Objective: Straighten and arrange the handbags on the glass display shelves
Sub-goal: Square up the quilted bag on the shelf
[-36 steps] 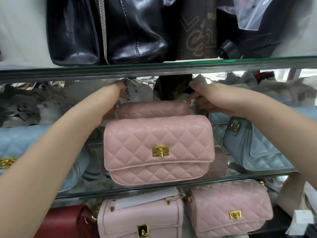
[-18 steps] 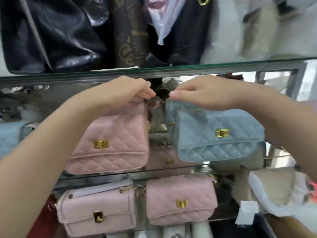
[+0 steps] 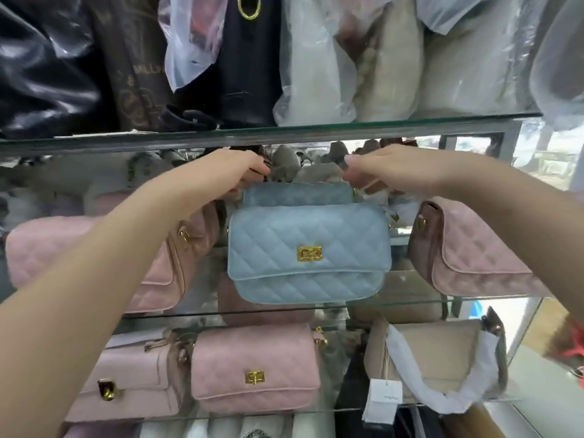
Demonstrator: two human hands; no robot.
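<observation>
A light blue quilted handbag [image 3: 309, 248] with a gold clasp stands facing front on the middle glass shelf [image 3: 395, 303]. Right behind it stands a second blue handbag [image 3: 297, 194], of which only the top strip shows. My left hand [image 3: 240, 172] grips that rear bag's top left corner and my right hand [image 3: 388, 172] its top right corner, fingers curled. A pink quilted handbag [image 3: 47, 248] stands to the left, partly hidden by my left forearm. Another pink handbag [image 3: 467, 257] stands turned at an angle on the right.
The upper glass shelf [image 3: 284, 132] just above my hands carries black bags [image 3: 47, 74] and plastic-wrapped cream bags [image 3: 395, 74]. Below stand a pink quilted bag [image 3: 256, 368], a pale pink bag [image 3: 132, 380] and a paper-wrapped beige bag [image 3: 442, 358] with a hanging tag [image 3: 385, 395].
The view has shifted right. My hands left the pink bags and came to the top of the blue pair, which now stands squarer to the front in the middle.
</observation>
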